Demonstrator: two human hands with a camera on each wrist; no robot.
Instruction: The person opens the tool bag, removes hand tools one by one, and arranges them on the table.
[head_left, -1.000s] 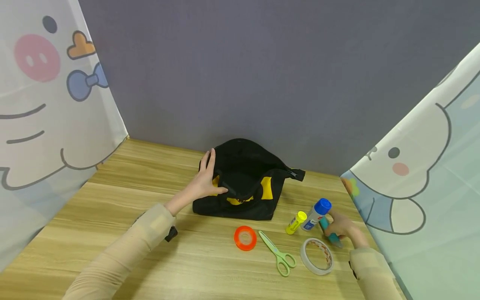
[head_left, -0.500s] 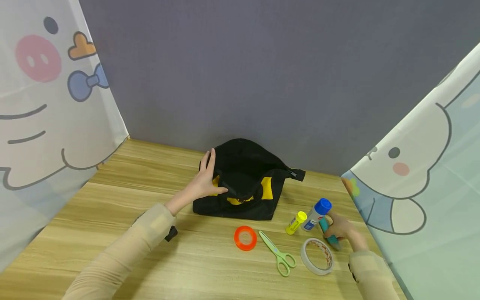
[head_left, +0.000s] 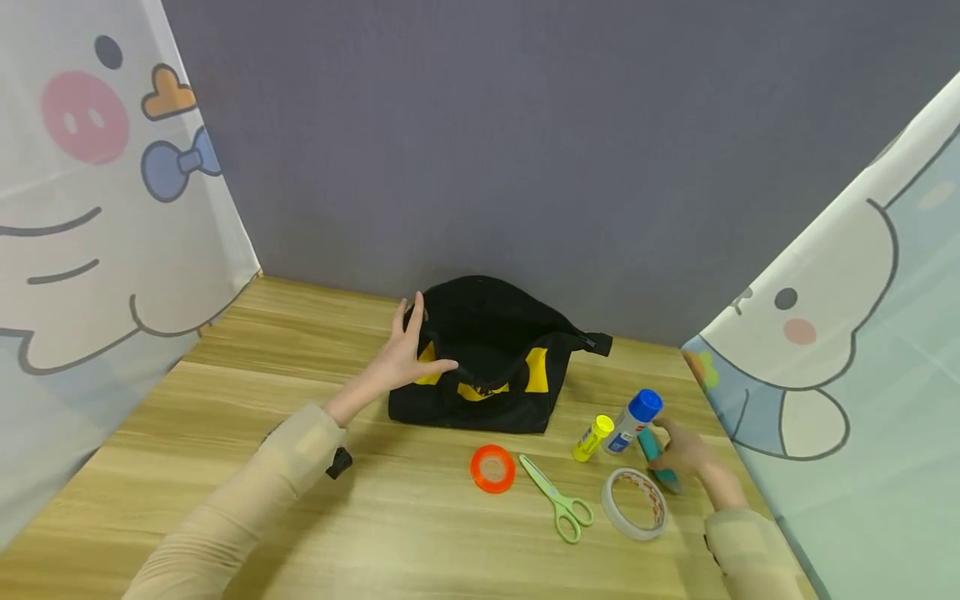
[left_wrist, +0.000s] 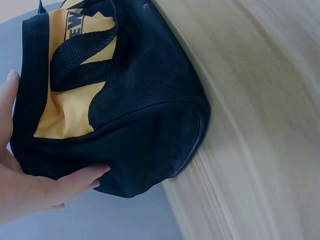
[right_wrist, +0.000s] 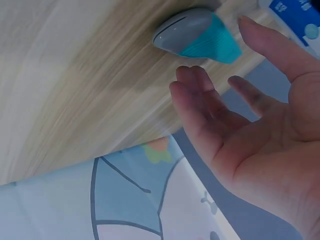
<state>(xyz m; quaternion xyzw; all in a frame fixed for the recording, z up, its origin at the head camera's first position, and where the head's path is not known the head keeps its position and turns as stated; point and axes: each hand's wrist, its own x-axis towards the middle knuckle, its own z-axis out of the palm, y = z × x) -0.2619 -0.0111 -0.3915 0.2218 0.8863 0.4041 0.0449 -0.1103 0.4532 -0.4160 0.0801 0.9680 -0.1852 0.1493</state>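
A black bag (head_left: 468, 412) with yellow panels stands at the back middle, its mouth gaping. My left hand (head_left: 408, 354) is at the bag's left side, thumb and fingers spread wide; in the left wrist view, the straight fingers (left_wrist: 82, 182) lie along the bag's end. At the right, my right hand (head_left: 686, 454) is beside a tapered teal and grey object (head_left: 651, 450). The right wrist view has this object (right_wrist: 197, 35) lying on the table just beyond the loosely bent fingertips, with nothing in the palm.
Left of my right hand stand a blue-capped glue bottle (head_left: 632, 422) and a yellow glue stick (head_left: 594, 437). Nearer lie a white tape roll (head_left: 612, 510), green scissors (head_left: 558, 502) and a red tape roll (head_left: 480, 479). A grey wall (head_left: 480, 150) rises behind the bag.
My left hand has shifted slightly left, its thumb and fingers spread wider, and more of the bag's yellow front label shows. My right hand stays near the teal and grey object.
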